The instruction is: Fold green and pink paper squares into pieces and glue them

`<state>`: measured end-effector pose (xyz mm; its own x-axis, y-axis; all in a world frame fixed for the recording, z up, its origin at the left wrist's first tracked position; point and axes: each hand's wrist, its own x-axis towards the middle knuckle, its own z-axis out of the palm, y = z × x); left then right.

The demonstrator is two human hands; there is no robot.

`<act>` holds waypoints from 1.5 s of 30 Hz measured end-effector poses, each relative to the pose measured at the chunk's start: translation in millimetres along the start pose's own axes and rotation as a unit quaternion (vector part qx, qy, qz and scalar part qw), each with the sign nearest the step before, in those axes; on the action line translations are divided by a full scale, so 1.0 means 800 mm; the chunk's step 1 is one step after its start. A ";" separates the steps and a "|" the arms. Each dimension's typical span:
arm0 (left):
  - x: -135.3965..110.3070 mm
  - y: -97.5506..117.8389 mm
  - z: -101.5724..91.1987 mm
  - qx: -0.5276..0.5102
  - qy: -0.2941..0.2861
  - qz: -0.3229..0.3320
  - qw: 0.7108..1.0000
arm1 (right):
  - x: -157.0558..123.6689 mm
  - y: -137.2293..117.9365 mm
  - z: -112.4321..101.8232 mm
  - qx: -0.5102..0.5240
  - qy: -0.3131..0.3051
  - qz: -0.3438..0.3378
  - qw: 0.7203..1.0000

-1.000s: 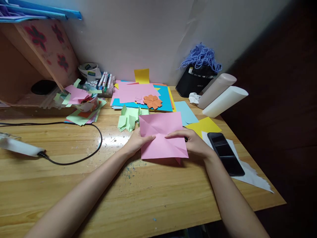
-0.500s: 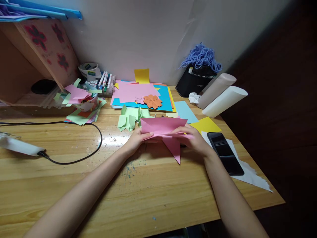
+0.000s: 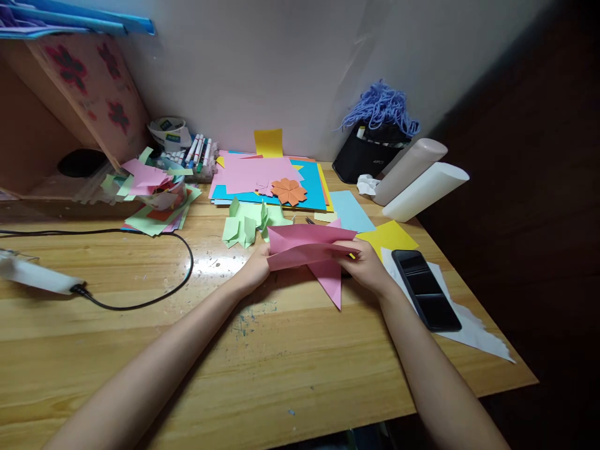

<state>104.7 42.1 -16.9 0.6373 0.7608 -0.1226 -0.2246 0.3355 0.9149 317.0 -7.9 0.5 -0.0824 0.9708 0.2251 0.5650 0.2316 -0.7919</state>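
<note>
Pink paper sheet (image 3: 309, 245), square-cut and partly folded: held just above the wooden tabletop (image 3: 281, 369), near its middle, with one triangular corner hanging down towards the wood.

Left hand (image 3: 255, 269): closed in a pinch on the sheet's left end.

Right hand (image 3: 368, 269): closed on the sheet's right end, fingers curled over the top fold.

Nearby items:
- Pale green folded paper pieces (image 3: 244, 226), just beyond the left hand.
- Yellow paper square (image 3: 391, 236) and light blue paper sheet (image 3: 351, 211), just beyond the right hand.
- Black smartphone (image 3: 425, 289), screen dark, lying on a torn white sheet (image 3: 473, 334) right of the right wrist.
- Orange folded paper flower (image 3: 288, 190), resting on a stack of pink, blue and yellow sheets (image 3: 312, 184) by the wall.
- Bundle of marker pens (image 3: 197, 152) and a printed tape roll (image 3: 169, 130), far left; print too small to read.
- Black pouch (image 3: 370, 161) with a small pale label, unreadable, topped with purple yarn (image 3: 382, 109).
- Two white cylindrical cases (image 3: 424, 187), lying beside the pouch.
- Black cable (image 3: 140, 303), curving across the table's left half.
</note>
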 end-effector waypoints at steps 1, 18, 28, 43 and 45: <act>0.000 0.000 0.001 0.005 -0.005 0.005 1.000 | 0.000 0.000 0.002 0.018 0.015 0.009 1.000; -0.005 -0.001 0.001 0.120 0.072 0.041 0.989 | 0.001 -0.009 0.018 0.098 0.065 0.208 0.971; -0.004 -0.002 0.003 0.142 0.065 0.028 0.987 | 0.006 -0.002 0.019 0.174 0.136 0.190 0.957; -0.001 -0.007 -0.001 0.149 0.069 0.018 0.986 | 0.009 0.001 0.022 0.214 0.165 0.144 0.952; -0.002 -0.007 0.000 0.159 0.068 0.023 0.985 | 0.009 0.002 0.022 0.209 0.189 0.142 0.949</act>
<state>105.1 39.2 -21.6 0.5229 0.8453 -0.1097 0.0049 0.1257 0.9921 303.2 0.7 -9.0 0.3699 0.9243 0.0944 0.1392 0.0454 -0.9892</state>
